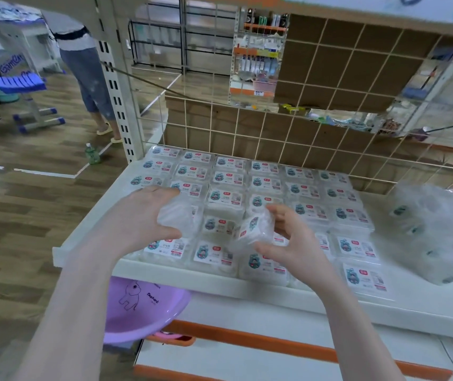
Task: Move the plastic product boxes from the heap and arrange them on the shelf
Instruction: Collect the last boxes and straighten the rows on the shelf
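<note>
Rows of clear plastic product boxes (pixel 264 185) with white cartoon labels cover the white shelf (pixel 88 243). My left hand (pixel 148 215) grips one clear box (pixel 177 215) above the shelf's front left rows. My right hand (pixel 288 237) pinches another box (pixel 255 228), tilted on its edge, over the middle rows. A heap of the same boxes in a clear plastic bag (pixel 437 232) lies at the shelf's right end.
A wire grid back panel (pixel 316 127) backed with brown cardboard stands behind the shelf. A purple basin (pixel 140 309) sits on the lower shelf. A person (pixel 88 72) stands on the wooden floor at the left, near a green bottle (pixel 92 153) and a blue stool (pixel 24 86).
</note>
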Available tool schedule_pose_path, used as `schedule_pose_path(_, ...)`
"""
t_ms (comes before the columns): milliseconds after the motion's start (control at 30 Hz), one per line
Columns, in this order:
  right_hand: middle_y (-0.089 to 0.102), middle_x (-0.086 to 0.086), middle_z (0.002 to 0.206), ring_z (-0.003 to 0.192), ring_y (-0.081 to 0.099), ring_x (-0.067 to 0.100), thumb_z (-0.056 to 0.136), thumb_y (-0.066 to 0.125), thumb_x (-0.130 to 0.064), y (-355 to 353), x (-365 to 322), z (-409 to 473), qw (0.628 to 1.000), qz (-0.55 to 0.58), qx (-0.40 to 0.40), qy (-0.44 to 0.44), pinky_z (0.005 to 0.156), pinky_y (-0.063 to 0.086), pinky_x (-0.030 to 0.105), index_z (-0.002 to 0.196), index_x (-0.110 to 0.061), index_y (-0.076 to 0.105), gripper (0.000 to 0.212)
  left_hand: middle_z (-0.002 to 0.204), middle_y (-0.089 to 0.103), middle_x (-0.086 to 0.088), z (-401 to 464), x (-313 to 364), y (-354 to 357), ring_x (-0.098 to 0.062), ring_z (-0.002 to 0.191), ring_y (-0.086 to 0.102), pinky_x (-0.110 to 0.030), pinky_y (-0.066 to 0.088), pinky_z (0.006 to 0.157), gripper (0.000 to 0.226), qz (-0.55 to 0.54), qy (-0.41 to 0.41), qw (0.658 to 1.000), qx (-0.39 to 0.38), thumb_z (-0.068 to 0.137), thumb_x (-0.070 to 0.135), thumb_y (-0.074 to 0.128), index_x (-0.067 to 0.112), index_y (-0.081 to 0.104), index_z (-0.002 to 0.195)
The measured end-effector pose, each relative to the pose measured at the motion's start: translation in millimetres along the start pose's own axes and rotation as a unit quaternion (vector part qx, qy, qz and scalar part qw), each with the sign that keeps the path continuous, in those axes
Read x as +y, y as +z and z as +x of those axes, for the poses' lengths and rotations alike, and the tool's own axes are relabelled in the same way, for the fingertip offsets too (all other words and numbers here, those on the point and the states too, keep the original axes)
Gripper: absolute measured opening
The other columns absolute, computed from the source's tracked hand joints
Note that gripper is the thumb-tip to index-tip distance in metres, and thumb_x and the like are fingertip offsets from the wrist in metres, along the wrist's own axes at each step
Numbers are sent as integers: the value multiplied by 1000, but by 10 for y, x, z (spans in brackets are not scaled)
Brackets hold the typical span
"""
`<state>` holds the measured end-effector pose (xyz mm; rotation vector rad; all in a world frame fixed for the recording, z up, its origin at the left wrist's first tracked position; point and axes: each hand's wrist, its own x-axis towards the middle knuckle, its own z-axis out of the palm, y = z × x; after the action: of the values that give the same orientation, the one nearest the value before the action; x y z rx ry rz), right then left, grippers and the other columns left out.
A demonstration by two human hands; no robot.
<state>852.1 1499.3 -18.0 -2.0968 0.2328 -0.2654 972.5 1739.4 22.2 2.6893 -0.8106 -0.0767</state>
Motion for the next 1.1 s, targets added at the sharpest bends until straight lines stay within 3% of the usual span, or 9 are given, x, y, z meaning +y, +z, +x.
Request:
schedule_pose_path(100, 53, -10, 126, 116, 50, 6, 71, 77, -17, -87, 118, -104, 999, -34, 6, 9, 100, 42, 27, 129, -31, 44, 68, 147, 37, 4, 22, 65, 38, -13, 135, 33, -24, 26, 104, 80, 5, 2, 1000, -4, 75, 38, 76, 26, 36, 143)
schedule_pose_path(267, 48, -5, 132, 123, 43, 11, 73, 77, -22, -161, 263, -191, 986, -166, -6, 6, 90, 26, 9, 137, -19, 43, 72, 146, 39, 4, 31, 174, 101, -15, 133, 35, -28, 30, 103, 80, -4, 2, 1000, -7, 75, 38, 76, 28, 36, 143)
schedule_pose_path(400, 46, -7, 135, 124, 41, 8, 75, 75, -21, -185, 301, -189, 980, -197, -20, -22, 89, 20, 1, 137, -19, 44, 70, 147, 37, 3, 27, 203, 126, -16, 134, 34, -32, 31, 107, 81, -5, -6, 1000, -17, 74, 38, 76, 29, 35, 143)
schedule_pose_path(600, 44, -9, 137, 124, 40, 7, 76, 73, -32, -248, 225, -145, 955, -276, -74, -77, 91, 20, 3, 141, -25, 38, 75, 146, 39, 4, -7, 211, 111, -16, 132, 37, -28, 31, 105, 80, -8, -9, 1000, -11, 74, 36, 77, 26, 36, 143)
schedule_pose_path(667, 37, -10, 143, 129, 34, 5, 77, 70, -35, -338, 134, -77, 924, -336, -133, -127, 98, 21, 9, 144, -29, 30, 78, 146, 38, 4, -18, 211, 105, -15, 132, 36, -28, 30, 105, 80, -8, -13, 1000, -12, 75, 35, 77, 26, 36, 143)
schedule_pose_path(833, 17, -10, 156, 139, 20, 9, 79, 70, -25, -555, -237, 339, 770, -499, -283, -278, 106, 13, 15, 149, -31, 17, 88, 147, 38, 4, -40, 181, 67, -14, 135, 34, -29, 30, 107, 82, 9, -15, 1000, -14, 73, 38, 77, 27, 35, 144)
schedule_pose_path(933, 13, -5, 157, 142, 19, 14, 77, 74, -19, -491, -393, 513, 686, -546, -359, -320, 112, 27, 33, 150, -23, 15, 94, 148, 37, 4, -52, 162, 41, -13, 136, 33, -31, 30, 108, 83, 12, -20, 1000, -10, 72, 38, 77, 28, 35, 144)
schedule_pose_path(1033, 7, -5, 158, 143, 13, 13, 77, 74, -21, -380, -415, 606, 632, -574, -405, -327, 111, 30, 37, 150, -24, 11, 96, 147, 37, 6, -90, 137, 33, -13, 134, 35, -27, 30, 107, 83, 2, -20, 1000, -9, 72, 37, 78, 28, 36, 143)
schedule_pose_path(1100, 5, -7, 158, 143, 11, 12, 77, 74, -22, -340, -394, 657, 618, -578, -427, -319, 110, 31, 39, 150, -25, 9, 97, 147, 37, 7, -128, 122, 33, -12, 133, 36, -22, 27, 102, 84, 0, -22, 1000, -4, 72, 37, 78, 28, 36, 144)
